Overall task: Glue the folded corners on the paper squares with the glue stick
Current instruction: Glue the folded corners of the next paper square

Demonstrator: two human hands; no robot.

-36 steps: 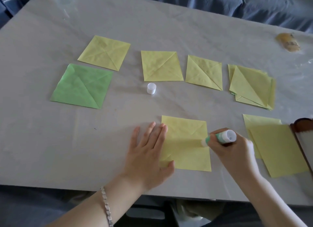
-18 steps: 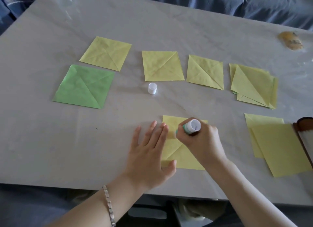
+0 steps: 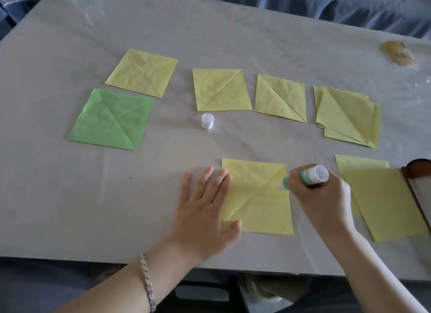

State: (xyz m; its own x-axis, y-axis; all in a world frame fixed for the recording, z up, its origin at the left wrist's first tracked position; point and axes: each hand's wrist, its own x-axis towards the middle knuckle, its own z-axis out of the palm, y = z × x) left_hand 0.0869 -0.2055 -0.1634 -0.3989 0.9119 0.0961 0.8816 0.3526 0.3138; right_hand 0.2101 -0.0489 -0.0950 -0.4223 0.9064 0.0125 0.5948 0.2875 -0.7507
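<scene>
On bench (image 3: 70, 207), lower centre of frame: pressed yellow paper square (image 3: 258, 203) flat with left hand (image 3: 203, 214), fingers (image 3: 205, 179) straight, lightly spread; gripped glue stick (image 3: 307, 176) in curled right hand (image 3: 324, 203), tip against square's right edge.

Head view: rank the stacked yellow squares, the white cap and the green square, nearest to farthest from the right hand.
From the right hand, gripping the glue stick:
1. Stacked yellow squares, just beyond it.
2. White cap, off to its left.
3. Green square, far left.
</scene>
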